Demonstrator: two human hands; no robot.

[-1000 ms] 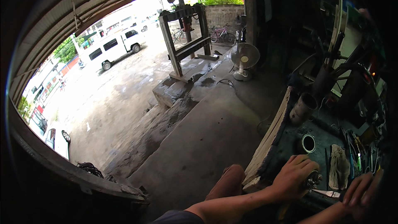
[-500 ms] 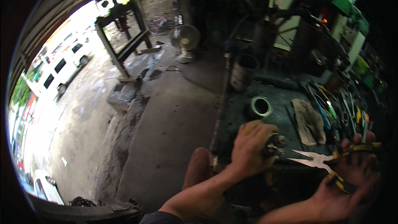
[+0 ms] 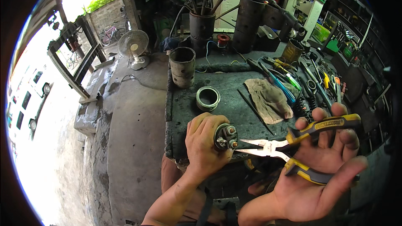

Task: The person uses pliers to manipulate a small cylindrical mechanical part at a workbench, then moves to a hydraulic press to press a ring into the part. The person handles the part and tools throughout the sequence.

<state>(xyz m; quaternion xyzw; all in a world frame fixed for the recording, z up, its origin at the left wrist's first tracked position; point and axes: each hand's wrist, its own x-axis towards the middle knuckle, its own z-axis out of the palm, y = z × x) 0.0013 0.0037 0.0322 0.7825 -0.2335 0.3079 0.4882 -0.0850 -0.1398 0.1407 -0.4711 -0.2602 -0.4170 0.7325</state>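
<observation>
My left hand (image 3: 206, 139) is wrapped round a starter solenoid (image 3: 225, 137), a dark round part whose end with copper-coloured terminal studs faces right. Long-nose pliers (image 3: 274, 147) with yellow and grey handles rest in my right hand (image 3: 312, 184); the fingers lie loosely along the handles, some of them spread. The jaws are apart, and their tips reach the solenoid's terminal end; whether they touch it I cannot tell. A metal ring (image 3: 208, 108) stands on the dark workbench (image 3: 226, 119) just beyond my left hand.
A brown rag (image 3: 270, 100) and a thin dark rod (image 3: 255, 112) lie on the bench. Tools, among them a blue-handled screwdriver (image 3: 284, 90), crowd its right side. A rusty metal cylinder (image 3: 182, 68) stands at the far left corner. A small flame burns at the back. A fan (image 3: 134, 47) stands on the floor.
The view has swung right, so the bench sits further left. The pliers' tips have come nearer the solenoid. Both hands keep their hold.
</observation>
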